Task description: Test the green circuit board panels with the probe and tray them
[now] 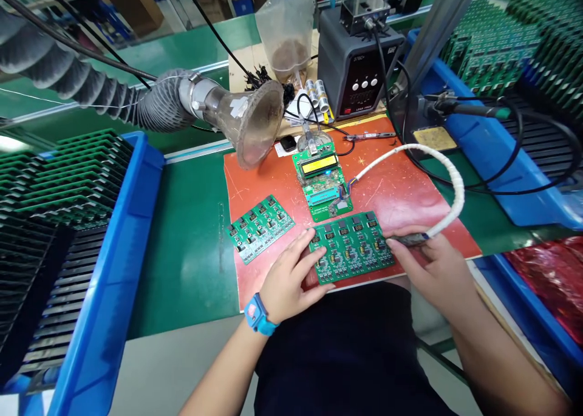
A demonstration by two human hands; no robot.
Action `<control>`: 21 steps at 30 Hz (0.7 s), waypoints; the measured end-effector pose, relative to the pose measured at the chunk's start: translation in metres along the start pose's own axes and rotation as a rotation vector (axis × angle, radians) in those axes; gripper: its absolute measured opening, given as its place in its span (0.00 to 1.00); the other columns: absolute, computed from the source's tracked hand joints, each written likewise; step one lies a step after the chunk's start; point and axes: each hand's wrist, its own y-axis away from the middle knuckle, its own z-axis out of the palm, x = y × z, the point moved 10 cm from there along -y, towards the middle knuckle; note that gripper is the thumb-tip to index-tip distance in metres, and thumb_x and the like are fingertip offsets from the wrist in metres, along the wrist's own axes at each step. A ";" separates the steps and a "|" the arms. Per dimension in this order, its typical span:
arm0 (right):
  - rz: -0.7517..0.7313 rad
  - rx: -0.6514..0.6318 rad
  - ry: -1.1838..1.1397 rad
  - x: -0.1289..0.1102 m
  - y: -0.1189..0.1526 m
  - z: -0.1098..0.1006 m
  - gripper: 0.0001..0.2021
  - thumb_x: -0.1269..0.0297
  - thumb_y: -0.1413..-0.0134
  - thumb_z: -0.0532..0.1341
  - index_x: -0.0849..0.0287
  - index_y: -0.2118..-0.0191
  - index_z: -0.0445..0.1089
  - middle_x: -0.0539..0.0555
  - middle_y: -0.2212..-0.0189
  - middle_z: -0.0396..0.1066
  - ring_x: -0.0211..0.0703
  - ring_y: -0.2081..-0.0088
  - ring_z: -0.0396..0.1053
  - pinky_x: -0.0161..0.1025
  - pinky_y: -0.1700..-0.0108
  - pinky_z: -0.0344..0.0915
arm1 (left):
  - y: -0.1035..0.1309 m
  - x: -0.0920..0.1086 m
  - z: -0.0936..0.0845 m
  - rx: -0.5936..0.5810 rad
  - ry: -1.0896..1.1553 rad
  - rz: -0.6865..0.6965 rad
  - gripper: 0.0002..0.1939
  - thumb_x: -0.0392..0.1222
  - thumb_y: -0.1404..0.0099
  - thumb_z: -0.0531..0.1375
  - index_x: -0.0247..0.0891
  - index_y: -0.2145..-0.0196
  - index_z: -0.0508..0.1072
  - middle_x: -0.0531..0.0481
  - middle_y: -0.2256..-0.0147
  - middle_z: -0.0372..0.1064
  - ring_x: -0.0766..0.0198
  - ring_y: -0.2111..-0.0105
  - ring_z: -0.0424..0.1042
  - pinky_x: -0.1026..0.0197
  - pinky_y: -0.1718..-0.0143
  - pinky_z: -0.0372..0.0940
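Note:
A green circuit board (353,255) with a row of small digit displays lies in front of me on the red mat. My left hand (291,276) rests at its left edge, fingers stretched out and apart, steadying it. In my right hand (428,270) is a dark probe (412,238), its tip at the board's right side; the exact contact point is hidden. A white-wrapped cable (455,185) loops from the probe to a tester board (323,188) with a lit yellow screen, just behind. Left of these lies a second circuit board (260,229), slightly turned.
Blue bins with upright circuit boards stand at left (132,221) and right (478,136). A fume extractor hood (259,124) hangs over the red mat (282,173). Behind are a black soldering station (359,70) and a plastic bag (286,33). Red wrapping (551,282) lies at lower right.

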 end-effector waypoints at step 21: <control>0.068 0.012 -0.139 0.014 0.006 -0.001 0.09 0.56 0.41 0.65 0.54 0.58 0.71 0.54 0.62 0.77 0.50 0.61 0.77 0.48 0.53 0.75 | 0.000 -0.004 -0.004 0.028 0.123 -0.052 0.29 0.50 0.42 0.69 0.38 0.47 0.65 0.30 0.37 0.57 0.46 0.35 0.58 0.42 0.41 0.66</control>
